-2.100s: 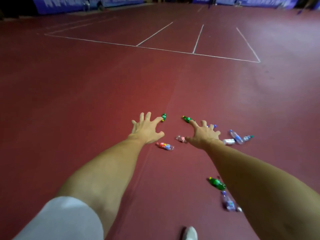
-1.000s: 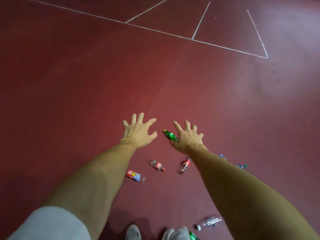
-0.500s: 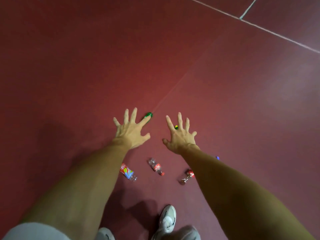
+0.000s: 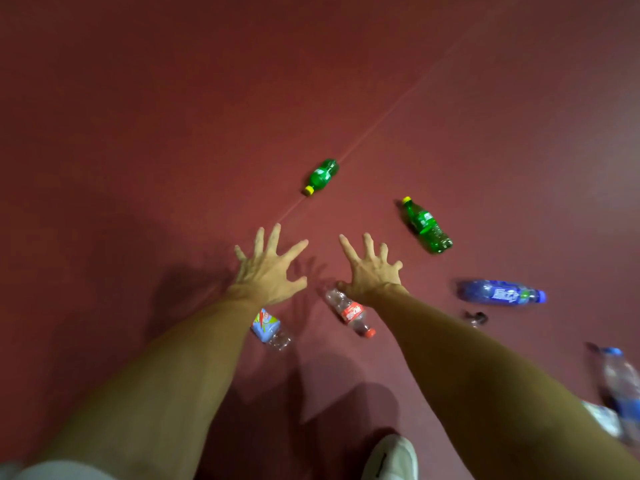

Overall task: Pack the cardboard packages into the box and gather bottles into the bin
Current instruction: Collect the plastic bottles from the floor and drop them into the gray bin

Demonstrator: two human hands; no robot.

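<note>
Several plastic bottles lie scattered on the red floor. Two green bottles, one point(image 4: 322, 176) ahead and one point(image 4: 426, 226) to the right, lie beyond my hands. A clear bottle with a red label point(image 4: 350, 312) lies just below my right hand point(image 4: 369, 270). Partly under my left forearm lies a clear bottle with a blue patterned label point(image 4: 269, 330). A dark blue bottle point(image 4: 502, 294) lies further right. My left hand point(image 4: 268, 270) and my right hand both hover with fingers spread, holding nothing.
Another clear bottle with a blue cap point(image 4: 621, 389) lies at the right edge, blurred. A small dark object point(image 4: 477, 318) sits below the dark blue bottle. My white shoe point(image 4: 391, 459) stands at the bottom. A thin seam point(image 4: 381, 123) runs diagonally across the floor.
The camera has tilted down and moved closer to the bottles, which now look larger. Both hands stay spread and hold nothing.
</note>
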